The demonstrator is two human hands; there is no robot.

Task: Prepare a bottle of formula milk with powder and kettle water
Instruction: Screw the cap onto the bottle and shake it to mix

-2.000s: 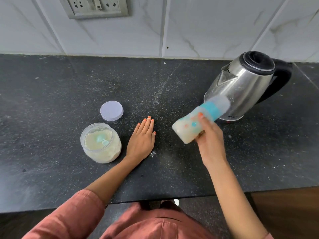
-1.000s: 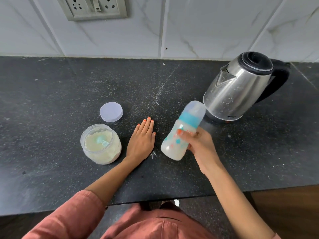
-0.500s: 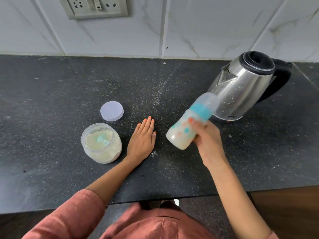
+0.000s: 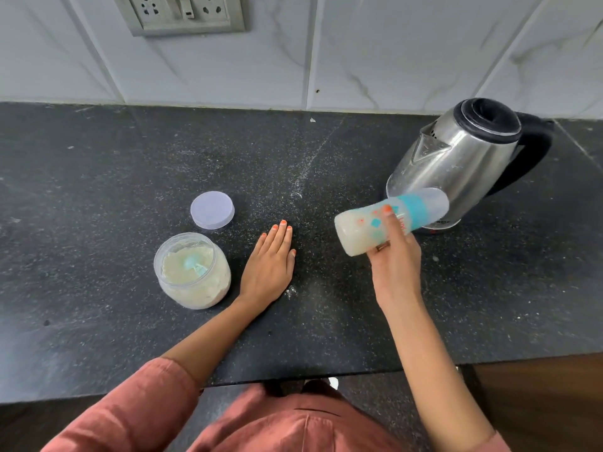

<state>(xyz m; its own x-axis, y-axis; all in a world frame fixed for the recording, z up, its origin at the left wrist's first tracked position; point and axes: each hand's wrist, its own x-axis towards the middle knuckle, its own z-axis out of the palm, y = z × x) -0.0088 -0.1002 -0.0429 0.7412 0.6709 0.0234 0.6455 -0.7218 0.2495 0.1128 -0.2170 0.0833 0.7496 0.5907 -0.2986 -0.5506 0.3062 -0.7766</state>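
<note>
- The right hand [image 4: 394,262], at centre right of the frame, is wrapped around the feeding bottle [image 4: 388,223], grasping it at mid-body with fingers over the printed side.
- The bottle is held in the air above the table [image 4: 98,177], tipped nearly flat: its long axis runs from the milky base at the lower left up to the teal collar and clear cap at the upper right, the cap end overlapping the kettle [image 4: 463,164] in view.
- White liquid fills the bottle, so the step in hand is judged to be mixing by shaking; powder and water appear already in.
- The left hand [image 4: 269,267] lies flat and released on the table at centre, holding nothing, just right of the open powder jar [image 4: 192,272].
- The jar's lid [image 4: 212,210] sits apart, above the jar.
- The right hand alone carries the bottle; setting it down would mean swinging the base downward first.
</note>
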